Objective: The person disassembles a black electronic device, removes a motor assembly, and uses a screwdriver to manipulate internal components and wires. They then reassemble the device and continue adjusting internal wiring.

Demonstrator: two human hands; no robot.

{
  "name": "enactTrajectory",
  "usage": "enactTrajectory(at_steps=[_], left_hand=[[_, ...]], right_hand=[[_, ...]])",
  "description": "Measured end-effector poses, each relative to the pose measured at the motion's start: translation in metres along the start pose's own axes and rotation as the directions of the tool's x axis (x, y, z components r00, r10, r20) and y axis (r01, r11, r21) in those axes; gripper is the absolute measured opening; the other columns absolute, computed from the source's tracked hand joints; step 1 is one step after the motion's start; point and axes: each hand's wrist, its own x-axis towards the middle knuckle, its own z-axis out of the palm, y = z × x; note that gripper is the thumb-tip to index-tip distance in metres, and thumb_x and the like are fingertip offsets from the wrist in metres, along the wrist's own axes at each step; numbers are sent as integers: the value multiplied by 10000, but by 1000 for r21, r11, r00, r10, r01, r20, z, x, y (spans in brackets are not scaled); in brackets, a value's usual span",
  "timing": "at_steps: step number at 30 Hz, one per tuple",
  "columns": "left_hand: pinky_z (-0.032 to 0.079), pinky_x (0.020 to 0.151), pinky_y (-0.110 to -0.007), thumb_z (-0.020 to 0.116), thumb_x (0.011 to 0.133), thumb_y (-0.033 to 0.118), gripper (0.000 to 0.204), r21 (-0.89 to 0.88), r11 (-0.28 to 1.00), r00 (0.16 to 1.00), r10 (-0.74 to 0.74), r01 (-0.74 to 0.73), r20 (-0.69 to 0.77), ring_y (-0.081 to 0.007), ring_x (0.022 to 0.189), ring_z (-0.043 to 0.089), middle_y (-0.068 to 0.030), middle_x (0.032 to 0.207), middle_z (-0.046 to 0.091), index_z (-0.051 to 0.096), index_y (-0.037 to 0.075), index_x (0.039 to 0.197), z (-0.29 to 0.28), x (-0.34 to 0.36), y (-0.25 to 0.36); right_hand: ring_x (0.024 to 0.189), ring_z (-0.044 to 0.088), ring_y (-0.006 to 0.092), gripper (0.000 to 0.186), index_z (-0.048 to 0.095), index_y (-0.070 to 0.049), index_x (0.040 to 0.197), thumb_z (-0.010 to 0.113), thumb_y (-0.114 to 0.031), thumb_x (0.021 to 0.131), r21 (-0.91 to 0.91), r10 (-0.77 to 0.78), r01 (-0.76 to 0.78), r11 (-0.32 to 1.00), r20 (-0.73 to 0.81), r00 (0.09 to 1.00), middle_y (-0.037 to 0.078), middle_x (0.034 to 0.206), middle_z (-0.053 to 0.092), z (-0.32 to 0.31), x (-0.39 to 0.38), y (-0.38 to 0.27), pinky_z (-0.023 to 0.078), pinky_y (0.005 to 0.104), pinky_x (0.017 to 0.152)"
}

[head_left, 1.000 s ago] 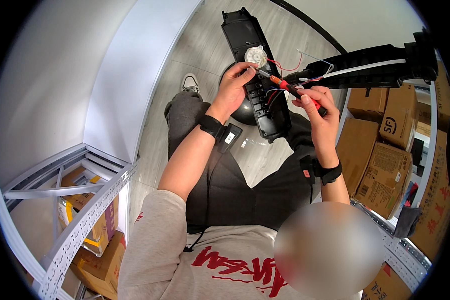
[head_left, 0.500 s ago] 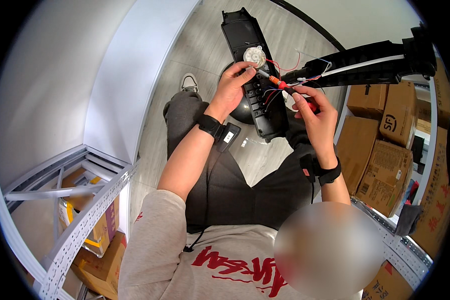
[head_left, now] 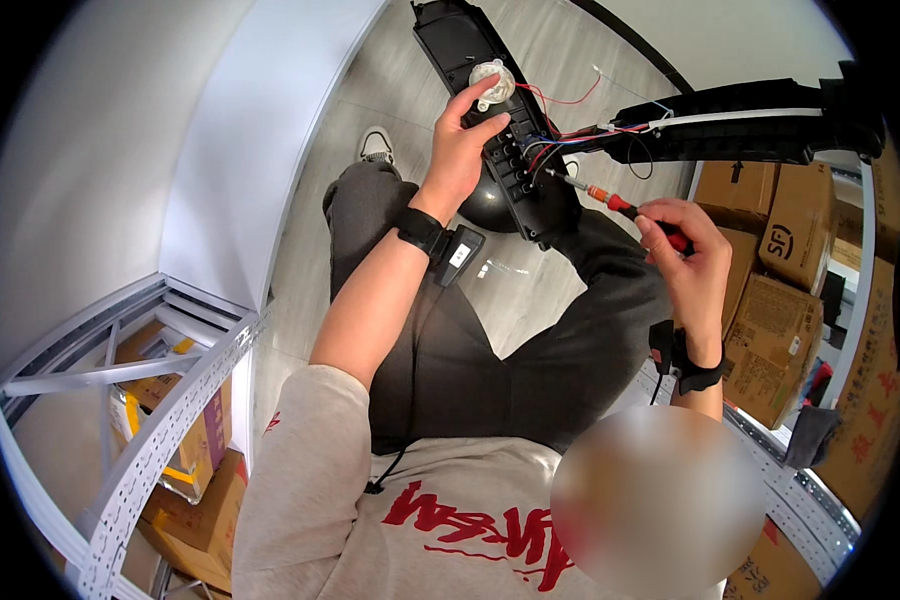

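My left hand (head_left: 457,155) lies at the left side of a long black plastic housing (head_left: 460,38). Its index finger rests on a round white part (head_left: 492,84) with red wires, and its thumb is spread apart near the row of black posts below. My right hand (head_left: 690,250) grips a screwdriver (head_left: 622,207) with a red and black handle and an orange collar. The metal tip points left, over the housing's lower right edge near thin wires (head_left: 542,152). Whether the tip touches anything, I cannot tell.
A black column (head_left: 730,120) with a white cable joins the housing's wires from the right. Cardboard boxes (head_left: 770,340) are stacked on the right. A metal shelf (head_left: 170,420) with boxes stands at lower left. A dark dome (head_left: 487,205) shows beneath the housing.
My right hand has drawn the screwdriver back from the round part, down and to the right. My left hand's index finger has moved onto the round part. The housing has shifted slightly up and left.
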Motion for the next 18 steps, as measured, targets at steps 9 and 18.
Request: enactTrajectory(at_steps=[9, 18], left_hand=[[459, 1025, -289, 616, 863, -127, 549, 135, 989, 998, 64, -61, -17, -159, 1202, 572, -56, 1341, 594, 572, 66, 1376, -6, 2, -6], [456, 1022, -287, 619, 863, -127, 547, 103, 994, 999, 46, -44, -9, -152, 1203, 569, -55, 1337, 596, 574, 62, 1374, -2, 1, -2]], right_hand=[[772, 680, 276, 111, 704, 2, 942, 735, -59, 854, -246, -116, 138, 959, 100, 988, 133, 940, 689, 13, -2, 3, 564, 320, 671], [754, 688, 309, 117, 706, 5, 947, 730, -64, 855, -277, -110, 137, 951, 114, 987, 144, 951, 686, 21, -1, 2, 573, 349, 679]])
